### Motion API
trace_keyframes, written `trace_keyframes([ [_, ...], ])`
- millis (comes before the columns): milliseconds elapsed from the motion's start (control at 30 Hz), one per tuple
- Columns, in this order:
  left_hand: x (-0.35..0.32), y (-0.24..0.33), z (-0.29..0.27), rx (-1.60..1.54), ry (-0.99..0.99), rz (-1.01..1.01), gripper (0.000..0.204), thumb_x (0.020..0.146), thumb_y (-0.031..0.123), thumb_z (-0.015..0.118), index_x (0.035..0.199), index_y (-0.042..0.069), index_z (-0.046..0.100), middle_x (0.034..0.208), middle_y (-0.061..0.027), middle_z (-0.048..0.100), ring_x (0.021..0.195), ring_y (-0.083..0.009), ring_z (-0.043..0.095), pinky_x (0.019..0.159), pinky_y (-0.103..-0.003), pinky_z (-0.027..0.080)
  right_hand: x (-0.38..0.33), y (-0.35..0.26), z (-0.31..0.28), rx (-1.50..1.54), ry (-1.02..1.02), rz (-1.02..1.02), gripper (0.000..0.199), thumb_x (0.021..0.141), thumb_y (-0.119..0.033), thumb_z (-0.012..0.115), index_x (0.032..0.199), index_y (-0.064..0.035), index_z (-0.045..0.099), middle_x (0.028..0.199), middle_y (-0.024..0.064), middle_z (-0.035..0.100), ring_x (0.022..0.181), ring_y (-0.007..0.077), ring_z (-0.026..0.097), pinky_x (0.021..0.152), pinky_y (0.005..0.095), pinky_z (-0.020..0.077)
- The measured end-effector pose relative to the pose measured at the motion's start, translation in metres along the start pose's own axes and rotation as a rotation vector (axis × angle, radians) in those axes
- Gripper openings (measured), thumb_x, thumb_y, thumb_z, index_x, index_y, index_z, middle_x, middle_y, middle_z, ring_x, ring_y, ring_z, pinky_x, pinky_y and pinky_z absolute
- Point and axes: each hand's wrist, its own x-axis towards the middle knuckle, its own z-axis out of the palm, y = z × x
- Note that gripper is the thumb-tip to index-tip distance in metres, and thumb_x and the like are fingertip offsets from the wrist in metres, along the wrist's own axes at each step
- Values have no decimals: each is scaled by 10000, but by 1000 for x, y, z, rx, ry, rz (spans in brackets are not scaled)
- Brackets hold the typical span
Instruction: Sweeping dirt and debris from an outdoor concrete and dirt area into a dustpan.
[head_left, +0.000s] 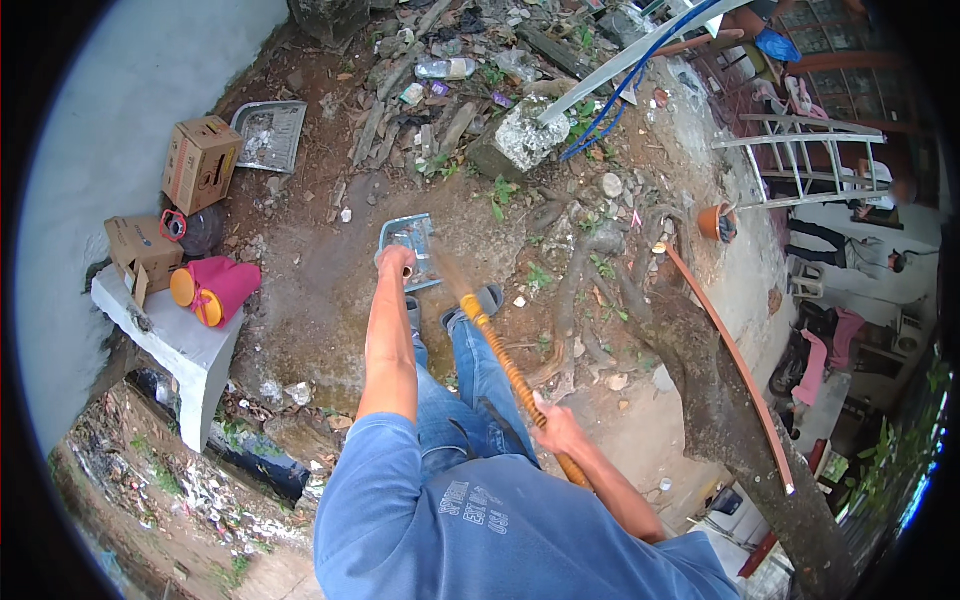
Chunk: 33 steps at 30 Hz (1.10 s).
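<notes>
Holding tight, the left hand (396, 262) has its fingers closed round the handle of a grey dustpan (408, 238). The right hand (556, 428) has its fingers wrapped round a long broom stick (500, 352), yellow and brown, with a little gap showing at the thumb.

The dustpan sits on the dirt ground (330, 300), just past the two feet (478, 300). The broom's low end (445, 265) is blurry, and it is right beside the dustpan, on its right side. I cannot tell if it is touching the pan.

To do this well, I think the pan's front lip should press flat on the dirt so bits do not slip under. Short, soft strokes toward the pan look best, since the ground is loose and bumpy.

Right of the dustpan, tree roots (585, 290) snake across the ground, so the broom could catch on them. Beyond the dustpan lies a heap of rubble (450, 110) with a plastic bottle (447, 68) and a concrete block (520, 140). Left of the dustpan, well apart, a pink jug (215, 288) lies on a white ledge (185, 350), near two cardboard boxes (200, 160). A second grey pan (270, 135) lies close to them.
</notes>
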Motion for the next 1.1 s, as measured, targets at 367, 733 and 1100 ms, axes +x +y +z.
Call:
trace_keyframes([
  [367, 17, -18, 2, -31, 41, 54, 91, 576, 38, 533, 555, -41, 574, 572, -137, 583, 510, -199, 603, 451, -346, 455, -21, -6, -37, 14, 32, 59, 663, 672, -183, 587, 1270, -47, 336, 885, 263, 570, 875, 395, 546, 815, 407, 436],
  [733, 12, -4, 1, 85, -69, 39, 107, 609, 7, 488, 529, -36, 545, 524, -139, 552, 491, -216, 595, 428, -352, 444, 58, 19, -54, -160, 240, 297, 650, 686, -111, 544, 1277, -1, 298, 872, 257, 579, 834, 392, 562, 757, 420, 463],
  [1100, 3, -7, -7, -13, -30, 54, 100, 608, 0, 486, 554, -42, 558, 538, -162, 553, 481, -236, 588, 428, -361, 439, 2, 12, -40, -65, -45, 199, 631, 705, -196, 563, 1269, -35, 329, 904, 243, 576, 856, 411, 548, 811, 416, 439],
])
